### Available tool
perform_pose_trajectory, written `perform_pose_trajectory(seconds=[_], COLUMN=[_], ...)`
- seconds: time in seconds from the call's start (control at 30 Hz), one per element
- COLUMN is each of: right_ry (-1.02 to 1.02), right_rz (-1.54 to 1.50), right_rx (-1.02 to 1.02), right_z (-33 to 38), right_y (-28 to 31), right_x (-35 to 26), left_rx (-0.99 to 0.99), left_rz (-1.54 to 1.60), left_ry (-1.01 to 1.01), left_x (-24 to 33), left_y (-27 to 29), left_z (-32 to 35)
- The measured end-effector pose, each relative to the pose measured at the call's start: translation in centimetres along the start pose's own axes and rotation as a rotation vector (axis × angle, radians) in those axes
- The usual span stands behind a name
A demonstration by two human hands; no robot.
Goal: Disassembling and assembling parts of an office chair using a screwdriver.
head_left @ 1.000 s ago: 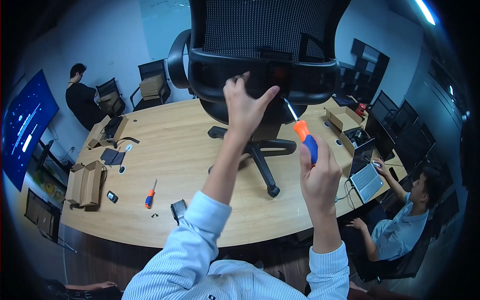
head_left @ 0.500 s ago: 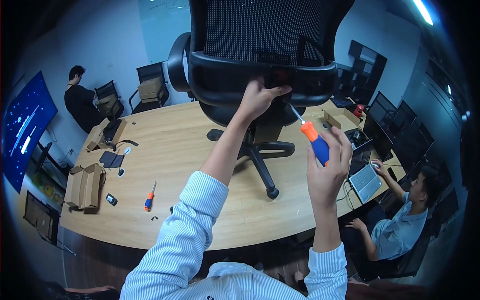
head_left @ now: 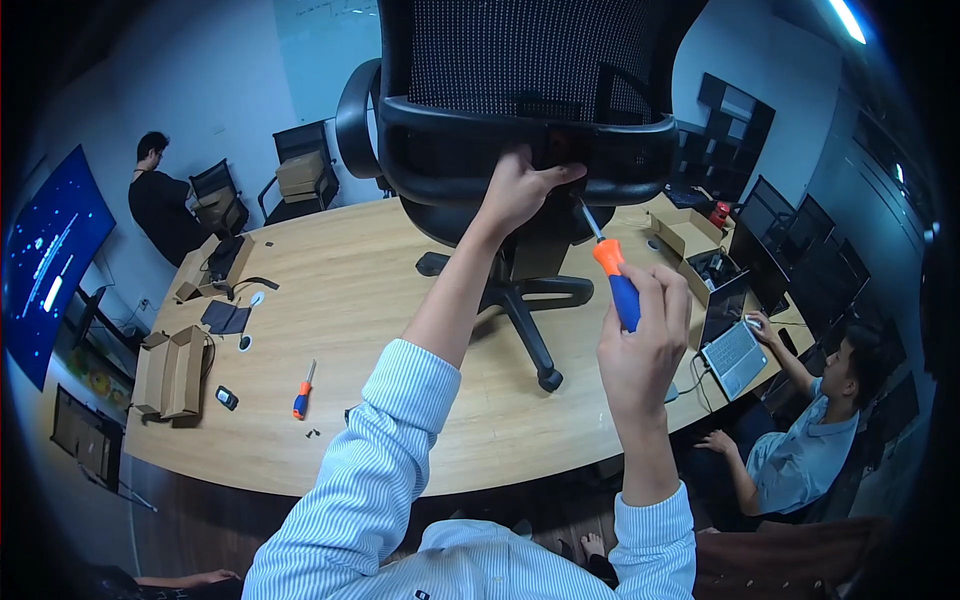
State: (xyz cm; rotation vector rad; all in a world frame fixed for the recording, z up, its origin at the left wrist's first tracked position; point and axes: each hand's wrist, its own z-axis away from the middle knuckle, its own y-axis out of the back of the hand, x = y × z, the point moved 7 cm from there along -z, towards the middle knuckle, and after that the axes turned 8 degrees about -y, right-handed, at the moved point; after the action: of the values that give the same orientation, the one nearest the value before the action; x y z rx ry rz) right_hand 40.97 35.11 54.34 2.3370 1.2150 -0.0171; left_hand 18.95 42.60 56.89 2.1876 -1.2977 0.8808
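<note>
A black office chair [head_left: 535,160] with a mesh back stands on the wooden table, its back toward me. My left hand [head_left: 522,188] grips the lower part of the backrest at its middle, with the thumb stretched to the right; its other fingers are partly hidden in the dark frame. In my right hand [head_left: 645,335] is a screwdriver [head_left: 608,258] with an orange and blue handle, fingers curled round the grip. Its metal shaft slants up and left to the chair near my left thumb. Shadow hides what the tip touches.
On the table at left lie a second screwdriver [head_left: 303,392], several small dark screws [head_left: 313,433], a small dark device [head_left: 227,398] and open cardboard boxes [head_left: 172,372]. A seated person [head_left: 810,430] uses a laptop [head_left: 735,360] at right. Another person [head_left: 160,205] stands at the far left.
My right hand has shifted a little left, its fingers now closed more tightly round the screwdriver's handle. The screwdriver stands slightly steeper. My left hand stays at the backrest.
</note>
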Motion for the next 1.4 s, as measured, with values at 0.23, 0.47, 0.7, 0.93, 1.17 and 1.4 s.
perform_pose_trajectory(seconds=[0.23,0.47,0.7,0.93,1.17,1.4], right_ry=[-0.464,-0.143,-0.051,-0.323,-0.041,-0.242], right_rz=[-0.059,-0.118,-0.137,0.003,0.024,-0.052], right_rx=[-0.374,-0.004,0.064,-0.199,0.048,-0.030], right_z=[0.3,0.1,-0.1,0.0,-0.1,-0.1], right_y=[-2.0,0.2,0.4,-0.8,0.9,0.2], right_x=[3.0,0.4,0.3,1.7,-0.3,1.2], left_rx=[0.009,-0.007,-0.010,-0.005,-0.014,-0.009], left_rz=[-0.022,-0.036,-0.006,0.023,0.009,-0.013], left_ry=[0.019,-0.001,0.010,-0.014,0.008,-0.003], left_x=[-0.4,-0.4,-0.2,0.4,0.1,-0.3], left_y=[0.1,0.2,0.1,-0.1,0.0,0.1], left_z=[-0.2,-0.2,-0.2,0.1,0.0,-0.1])
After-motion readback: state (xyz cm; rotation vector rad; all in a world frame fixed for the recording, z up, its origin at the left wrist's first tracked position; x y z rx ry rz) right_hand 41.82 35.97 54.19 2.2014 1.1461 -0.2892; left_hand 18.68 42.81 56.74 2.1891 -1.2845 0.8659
